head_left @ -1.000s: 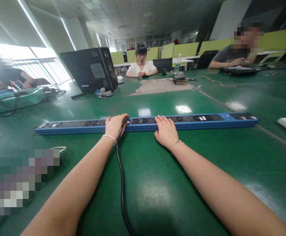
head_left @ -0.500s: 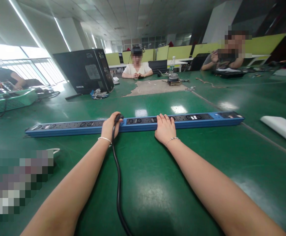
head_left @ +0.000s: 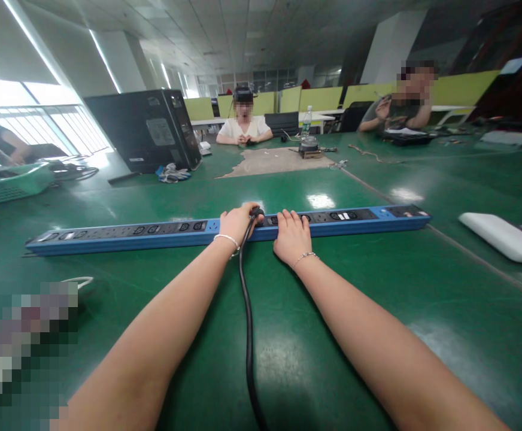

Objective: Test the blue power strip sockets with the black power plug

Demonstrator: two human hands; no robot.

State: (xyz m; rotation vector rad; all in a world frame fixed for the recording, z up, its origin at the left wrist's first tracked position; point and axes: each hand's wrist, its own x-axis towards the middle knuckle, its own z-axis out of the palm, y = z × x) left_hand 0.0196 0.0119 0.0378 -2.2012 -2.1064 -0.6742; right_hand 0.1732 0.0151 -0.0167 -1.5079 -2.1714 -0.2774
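Note:
A long blue power strip (head_left: 121,244) with black socket panels lies across the green table in front of me. My left hand (head_left: 235,227) is closed round a black power plug (head_left: 257,212), held at the sockets just left of my right hand. Whether the plug is seated in a socket is hidden by the fingers. Its black cable (head_left: 248,311) hangs down toward me over the table. My right hand (head_left: 293,234) grips the strip near its middle, fingers over the top and palm against the near side.
A black computer case (head_left: 142,129) and gloves (head_left: 172,173) stand beyond the strip on the left. A green basket (head_left: 14,182) sits far left, a white device (head_left: 503,236) at right. Several people sit round the table; a bottle (head_left: 306,123) stands at the back.
My left hand has moved right along the strip with the plug, closer to my right hand, and the cable has shifted with it. My right hand still grips the strip.

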